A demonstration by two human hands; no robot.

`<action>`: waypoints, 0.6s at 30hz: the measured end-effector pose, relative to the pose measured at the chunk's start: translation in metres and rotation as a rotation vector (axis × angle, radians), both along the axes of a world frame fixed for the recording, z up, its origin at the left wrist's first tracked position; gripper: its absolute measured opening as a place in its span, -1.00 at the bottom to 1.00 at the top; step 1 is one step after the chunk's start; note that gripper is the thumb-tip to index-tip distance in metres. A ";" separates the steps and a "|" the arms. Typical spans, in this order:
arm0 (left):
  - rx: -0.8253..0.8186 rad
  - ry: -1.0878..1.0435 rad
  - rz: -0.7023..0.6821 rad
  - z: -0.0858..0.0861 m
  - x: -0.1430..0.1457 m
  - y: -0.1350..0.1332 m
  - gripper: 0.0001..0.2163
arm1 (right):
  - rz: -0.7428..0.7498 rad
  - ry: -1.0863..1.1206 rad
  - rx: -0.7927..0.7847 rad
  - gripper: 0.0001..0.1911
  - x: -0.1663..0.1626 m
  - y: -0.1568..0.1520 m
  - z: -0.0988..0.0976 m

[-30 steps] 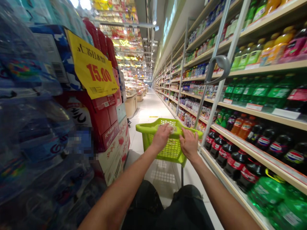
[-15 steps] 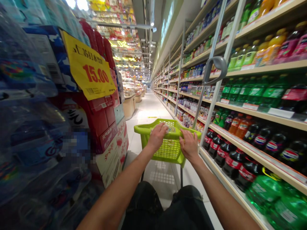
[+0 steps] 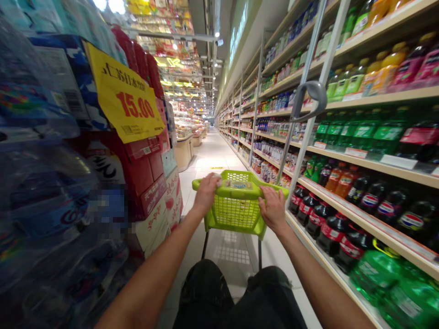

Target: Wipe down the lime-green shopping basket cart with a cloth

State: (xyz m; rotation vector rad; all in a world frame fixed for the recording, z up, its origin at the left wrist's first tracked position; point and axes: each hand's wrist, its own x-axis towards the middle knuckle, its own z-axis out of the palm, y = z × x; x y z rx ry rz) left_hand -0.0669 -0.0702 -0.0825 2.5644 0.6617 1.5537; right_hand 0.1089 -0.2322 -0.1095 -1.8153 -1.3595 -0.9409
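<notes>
A lime-green shopping cart (image 3: 236,210) with a mesh basket stands in the aisle straight ahead of me. My left hand (image 3: 206,193) is closed round the left end of its handle bar. My right hand (image 3: 273,209) is closed round the right end of the same bar. A small coloured label sits in the middle of the handle between my hands. The basket looks empty from here. My dark trousers show at the bottom of the view.
Shelves of soft-drink bottles (image 3: 370,201) run along the right, with a slanted metal ladder rail (image 3: 308,100) in front. Stacked drink cases and red boxes with a yellow 15.00 price sign (image 3: 125,105) crowd the left. The pale tiled aisle floor (image 3: 214,153) stretches ahead.
My left hand has slid leftward along the handle, from near the middle to its left end. The right hand stays in place. The cart has rolled slightly forward.
</notes>
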 end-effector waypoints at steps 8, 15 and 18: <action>0.064 0.050 -0.124 -0.005 0.014 -0.016 -0.67 | -0.019 0.036 0.066 -0.62 -0.002 0.001 -0.001; -0.071 -0.157 0.115 -0.004 0.003 -0.001 -0.65 | -0.005 0.049 0.062 -0.60 0.004 -0.002 -0.002; 0.045 -0.007 -0.069 -0.005 0.023 -0.023 -0.68 | 0.005 0.073 0.082 -0.58 0.004 -0.001 -0.003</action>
